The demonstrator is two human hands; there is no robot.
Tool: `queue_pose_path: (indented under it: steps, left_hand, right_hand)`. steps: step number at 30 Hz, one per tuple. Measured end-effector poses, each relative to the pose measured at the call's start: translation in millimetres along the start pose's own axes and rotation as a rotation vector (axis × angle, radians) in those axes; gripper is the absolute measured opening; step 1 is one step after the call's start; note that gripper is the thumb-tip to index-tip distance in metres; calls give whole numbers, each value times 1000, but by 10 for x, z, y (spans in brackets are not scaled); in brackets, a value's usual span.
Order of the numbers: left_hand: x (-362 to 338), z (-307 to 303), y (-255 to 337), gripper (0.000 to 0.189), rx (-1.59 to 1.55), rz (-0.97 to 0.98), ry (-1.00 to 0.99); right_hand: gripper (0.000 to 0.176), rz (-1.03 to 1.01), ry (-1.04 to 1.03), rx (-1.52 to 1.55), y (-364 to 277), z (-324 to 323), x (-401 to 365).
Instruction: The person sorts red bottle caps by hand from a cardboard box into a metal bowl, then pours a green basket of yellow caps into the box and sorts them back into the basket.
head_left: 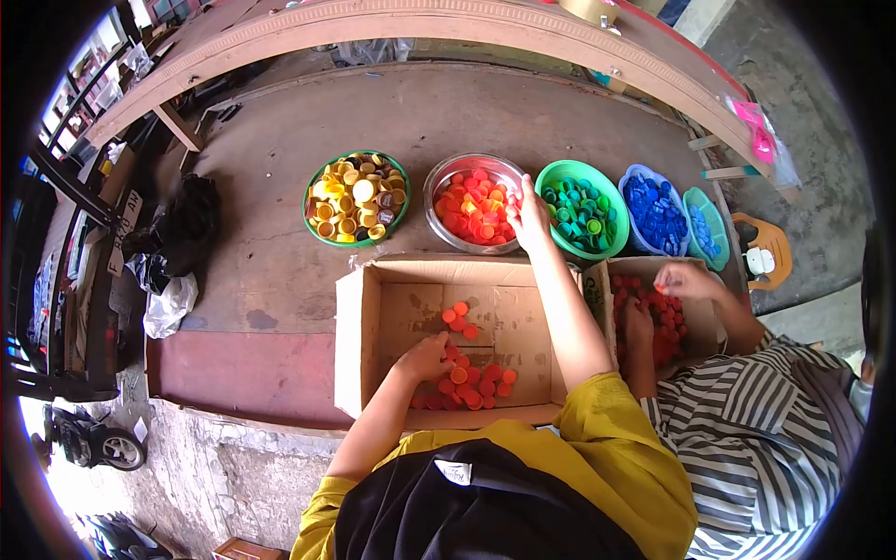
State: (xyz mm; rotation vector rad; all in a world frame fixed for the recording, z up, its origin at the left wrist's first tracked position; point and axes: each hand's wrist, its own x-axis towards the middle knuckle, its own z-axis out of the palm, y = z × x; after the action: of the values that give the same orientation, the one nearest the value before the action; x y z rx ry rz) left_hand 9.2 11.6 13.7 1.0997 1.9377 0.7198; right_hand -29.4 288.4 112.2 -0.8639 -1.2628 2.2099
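Observation:
My left hand [425,358] reaches into a cardboard box [350,345], its fingers curled down at the edge of a pile of red bottle caps [474,381]. Whatever lies between those fingertips is hidden. A few orange-red caps [457,317] lie apart, higher up in the box. My right hand [529,217] is stretched out over the right rim of a metal bowl [434,219] of orange and red caps [478,207]. Its fingers look extended, the thumb side toward the bowl, and I see nothing held in it.
Left of the bowl stands a green basket [308,219] of yellow and brown caps. To the right are a green basin [611,182], a blue basket [630,177] and a teal basket [695,196]. A co-worker's hands [686,280] handle red caps in the neighbouring box [705,322].

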Motion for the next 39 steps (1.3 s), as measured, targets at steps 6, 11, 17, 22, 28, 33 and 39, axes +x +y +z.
queue_pose_path:
  steps: [6, 11, 17, 22, 28, 33, 39]
  left_hand:
    - [21, 36, -8, 46, 37, 11, 16]
    - [16, -7, 62, 50, 41, -52, -53]
    - [-2, -38, 82, 50, -8, -55, -64]
    - [-27, -108, 162, 48, -73, 17, -5]
    - [-98, -449, 802, 51, -514, 310, 779]
    - [-345, -829, 1153, 45, -203, 479, 956]
    - [-344, -796, 1004, 37, -496, 544, 808]
  right_hand:
    - [17, 144, -92, 154, 15, -176, -70]
    - [17, 170, -334, 280, 26, -89, -335]
    - [9, -127, -155, -272, 110, -4, -287]
    - [15, -190, -161, -356, 104, 73, -319]
    - [22, -112, -483, -367, 11, 266, -1080]
    - [23, -169, -563, -455, -78, 490, -1637]
    - [33, -9, -715, -320, -68, 348, -1650]
